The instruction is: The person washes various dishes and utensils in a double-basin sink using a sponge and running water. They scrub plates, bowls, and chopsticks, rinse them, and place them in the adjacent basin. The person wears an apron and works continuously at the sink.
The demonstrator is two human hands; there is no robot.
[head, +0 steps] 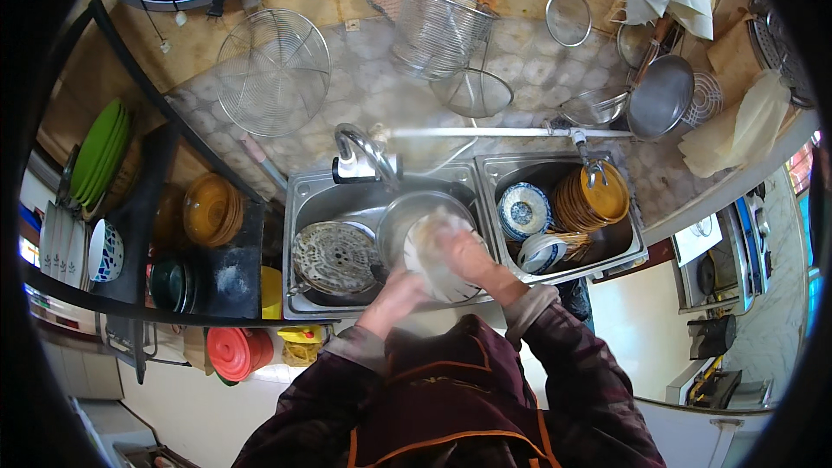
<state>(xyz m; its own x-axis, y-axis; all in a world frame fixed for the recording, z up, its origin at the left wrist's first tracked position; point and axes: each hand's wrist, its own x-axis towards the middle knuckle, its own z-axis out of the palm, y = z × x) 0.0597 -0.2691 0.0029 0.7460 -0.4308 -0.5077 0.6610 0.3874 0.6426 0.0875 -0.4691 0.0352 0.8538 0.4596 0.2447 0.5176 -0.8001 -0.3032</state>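
Over the left basin, my left hand (400, 296) grips the near left rim of a white dish (417, 248), blurred by motion. My right hand (467, 255) presses a pale cloth or scrubber (442, 221) onto the dish's face; blur hides which it is. Behind and below them is a large round metal bowl or pot (393, 218) inside the left sink basin (305, 192). To its left lies a round perforated metal plate (335, 253), wet and spotted with suds. A chrome faucet (367, 146) arches over this basin.
The right basin (487, 172) holds stacked brown plates (604, 192), blue-and-white bowls (523, 211) and chopsticks (572, 244). A dark shelf (231, 276) with dishes stands left. Strainers, including a wire skimmer (273, 71), hang on the wall. A red lidded bucket (237, 352) sits below left.
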